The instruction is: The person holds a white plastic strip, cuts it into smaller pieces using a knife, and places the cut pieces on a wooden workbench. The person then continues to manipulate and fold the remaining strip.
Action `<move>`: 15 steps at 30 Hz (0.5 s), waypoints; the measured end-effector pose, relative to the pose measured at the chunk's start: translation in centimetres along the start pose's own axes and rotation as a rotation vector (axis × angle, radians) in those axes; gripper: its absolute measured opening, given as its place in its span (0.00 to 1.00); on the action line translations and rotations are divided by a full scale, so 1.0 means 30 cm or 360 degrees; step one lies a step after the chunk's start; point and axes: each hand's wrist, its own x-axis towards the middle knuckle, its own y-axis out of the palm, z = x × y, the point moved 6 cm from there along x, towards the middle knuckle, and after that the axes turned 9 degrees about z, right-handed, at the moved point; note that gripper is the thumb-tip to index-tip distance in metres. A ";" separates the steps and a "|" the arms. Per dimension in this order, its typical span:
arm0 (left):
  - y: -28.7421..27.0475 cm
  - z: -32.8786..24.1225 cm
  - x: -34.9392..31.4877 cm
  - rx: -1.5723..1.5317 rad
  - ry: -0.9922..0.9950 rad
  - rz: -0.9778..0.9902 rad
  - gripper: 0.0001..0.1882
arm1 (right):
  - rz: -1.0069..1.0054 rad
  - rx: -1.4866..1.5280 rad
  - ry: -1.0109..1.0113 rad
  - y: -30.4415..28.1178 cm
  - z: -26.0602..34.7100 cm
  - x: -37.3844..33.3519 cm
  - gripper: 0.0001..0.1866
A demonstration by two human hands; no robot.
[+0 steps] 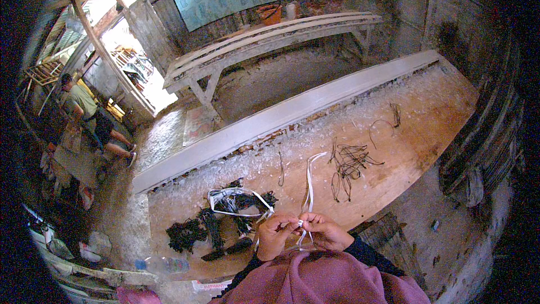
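My left hand (pixel 274 237) and my right hand (pixel 329 232) meet at the table's near edge, fingertips pinched together. Between them is a thin white strap (pixel 309 186), bunched where the fingers press; one length runs away over the tabletop and ends hang below. Left of my hands, a loop of similar white strap (pixel 227 192) lies over bundles of black cords or wires (pixel 186 235). An elongated dark object (pixel 239 246) rests nearer to me. Beyond my right hand, several thin black wire loops (pixel 351 161) lie loosely tangled.
The brown wooden table (pixel 405 146) has pale flakes along its far side and a raised white board (pixel 292 110). A long bench (pixel 270 32) with an orange bucket (pixel 270 15) stands beyond. A clear plastic bottle (pixel 163 264) lies lower left. Another person (pixel 85 106) sits far left.
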 end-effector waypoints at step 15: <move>0.016 -0.031 0.013 0.0201 -0.0269 0.0376 0.05 | -0.0345 -0.0771 -0.0236 -0.075 0.010 -0.011 0.09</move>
